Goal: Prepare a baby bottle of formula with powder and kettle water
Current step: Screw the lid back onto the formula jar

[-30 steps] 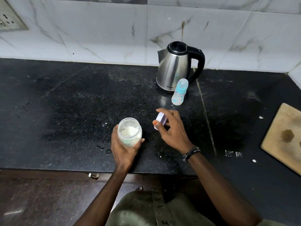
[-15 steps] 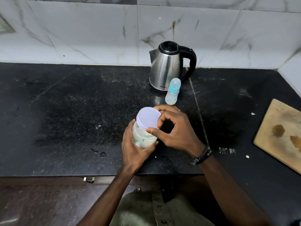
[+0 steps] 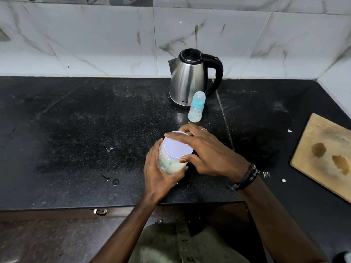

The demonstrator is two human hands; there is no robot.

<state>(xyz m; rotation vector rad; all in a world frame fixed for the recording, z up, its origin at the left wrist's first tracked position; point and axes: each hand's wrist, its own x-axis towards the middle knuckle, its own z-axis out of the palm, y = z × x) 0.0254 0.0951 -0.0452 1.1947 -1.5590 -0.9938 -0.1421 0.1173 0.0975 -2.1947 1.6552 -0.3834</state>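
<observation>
- One black stone counter (image 3: 79, 133) fills most of the view, backed by white marbled wall tiles (image 3: 95, 44).
- At the right edge lies a wooden board (image 3: 322, 154), well apart from everything else.
- By the wall stands a steel kettle (image 3: 187, 80), black handle to the right, lid closed.
- Right hand (image 3: 209, 154) curls over the pale lid (image 3: 177, 147), thumb and fingertips gripping its rim.
- Left hand (image 3: 159, 171) wraps round the powder jar (image 3: 171, 165), holding it at the counter's front, near the middle.
- Just in front of the kettle stands the capped baby bottle (image 3: 196, 108), upright, beyond the hands.
</observation>
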